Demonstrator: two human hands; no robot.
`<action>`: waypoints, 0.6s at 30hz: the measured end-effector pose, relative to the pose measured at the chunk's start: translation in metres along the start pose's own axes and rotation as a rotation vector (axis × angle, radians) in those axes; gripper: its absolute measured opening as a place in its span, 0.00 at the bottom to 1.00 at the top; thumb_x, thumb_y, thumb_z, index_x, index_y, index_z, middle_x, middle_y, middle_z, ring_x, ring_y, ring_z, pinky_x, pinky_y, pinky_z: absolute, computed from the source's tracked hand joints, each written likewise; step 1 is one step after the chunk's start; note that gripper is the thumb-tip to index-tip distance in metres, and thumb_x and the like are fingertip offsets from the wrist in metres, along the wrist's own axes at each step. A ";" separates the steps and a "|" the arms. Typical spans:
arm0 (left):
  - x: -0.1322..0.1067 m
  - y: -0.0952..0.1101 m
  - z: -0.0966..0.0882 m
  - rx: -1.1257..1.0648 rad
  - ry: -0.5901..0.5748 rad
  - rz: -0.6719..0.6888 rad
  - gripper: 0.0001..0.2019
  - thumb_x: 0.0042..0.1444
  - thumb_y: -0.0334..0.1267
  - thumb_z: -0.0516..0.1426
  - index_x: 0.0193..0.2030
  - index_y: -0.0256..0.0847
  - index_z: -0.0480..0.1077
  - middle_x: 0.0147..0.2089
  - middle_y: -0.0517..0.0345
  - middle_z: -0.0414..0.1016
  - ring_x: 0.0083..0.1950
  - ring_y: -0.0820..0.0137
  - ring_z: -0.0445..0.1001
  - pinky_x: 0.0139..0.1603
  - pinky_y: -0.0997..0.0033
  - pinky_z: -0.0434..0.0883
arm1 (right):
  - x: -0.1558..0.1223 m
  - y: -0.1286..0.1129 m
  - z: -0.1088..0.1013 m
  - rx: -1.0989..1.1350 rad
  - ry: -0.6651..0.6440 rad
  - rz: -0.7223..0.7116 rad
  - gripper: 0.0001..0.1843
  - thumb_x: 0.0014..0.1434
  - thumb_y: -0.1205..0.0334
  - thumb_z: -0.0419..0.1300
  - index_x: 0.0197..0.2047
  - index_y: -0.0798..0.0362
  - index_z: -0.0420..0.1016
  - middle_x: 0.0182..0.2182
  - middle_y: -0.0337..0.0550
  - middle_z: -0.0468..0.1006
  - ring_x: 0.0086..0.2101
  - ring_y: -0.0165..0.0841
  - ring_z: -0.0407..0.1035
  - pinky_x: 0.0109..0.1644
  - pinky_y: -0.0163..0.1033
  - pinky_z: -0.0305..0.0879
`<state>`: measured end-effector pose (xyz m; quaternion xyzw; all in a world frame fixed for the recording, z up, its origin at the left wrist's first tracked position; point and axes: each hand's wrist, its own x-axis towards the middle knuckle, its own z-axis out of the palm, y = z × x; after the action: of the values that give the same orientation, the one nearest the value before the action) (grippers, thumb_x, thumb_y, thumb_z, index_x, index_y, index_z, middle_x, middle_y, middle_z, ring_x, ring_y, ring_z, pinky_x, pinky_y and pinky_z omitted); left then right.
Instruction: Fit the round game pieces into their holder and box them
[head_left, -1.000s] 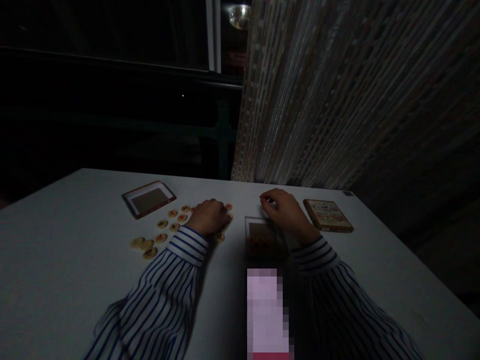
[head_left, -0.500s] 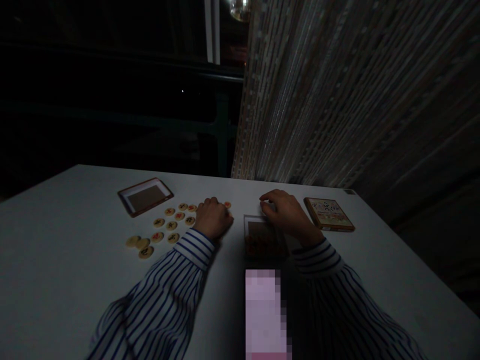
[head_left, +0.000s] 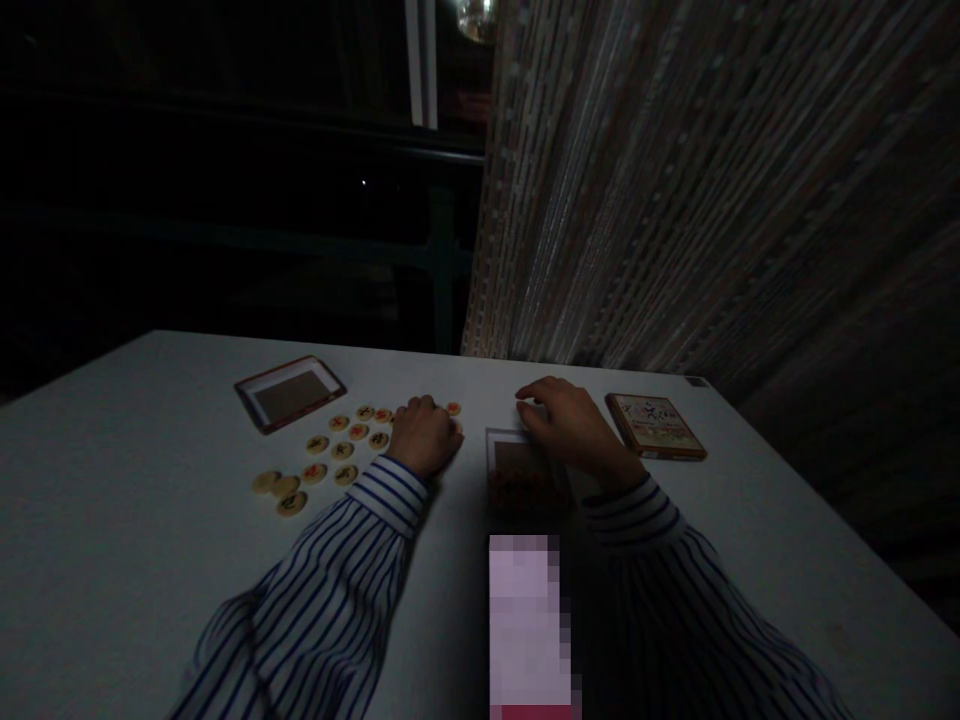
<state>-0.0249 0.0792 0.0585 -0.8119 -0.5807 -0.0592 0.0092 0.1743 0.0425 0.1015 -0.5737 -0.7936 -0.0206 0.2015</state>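
Observation:
Several round yellow game pieces point(head_left: 330, 457) with red or black marks lie scattered on a white table point(head_left: 112, 560). My left hand point(head_left: 426, 436) rests knuckles-up at their right end, fingers curled down over some of them. Whether it grips one is hidden. My right hand point(head_left: 564, 420) sits at the far edge of a small open box point(head_left: 525, 473) that holds reddish pieces, its fingers bent and pinched together near the rim. Both arms wear striped sleeves.
A shallow brown tray or box lid point(head_left: 290, 392) lies at the far left of the pieces. A printed box point(head_left: 655, 425) lies to the right of my right hand. A bead curtain point(head_left: 675, 180) hangs beyond the table. The room is dark.
My left hand has shifted slightly right among the pieces. The view has tilted a little. My right hand stays at the small box's far edge.

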 end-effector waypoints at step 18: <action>0.003 -0.003 -0.014 -0.121 0.174 0.066 0.17 0.56 0.44 0.47 0.39 0.37 0.73 0.41 0.46 0.73 0.44 0.58 0.69 0.44 0.61 0.64 | -0.002 -0.004 -0.003 0.008 0.007 -0.007 0.13 0.59 0.60 0.51 0.44 0.53 0.73 0.41 0.47 0.75 0.44 0.37 0.67 0.48 0.44 0.59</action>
<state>-0.0275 0.0819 0.0728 -0.8215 -0.5460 -0.1640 0.0126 0.1722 0.0391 0.1040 -0.5700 -0.7950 -0.0203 0.2065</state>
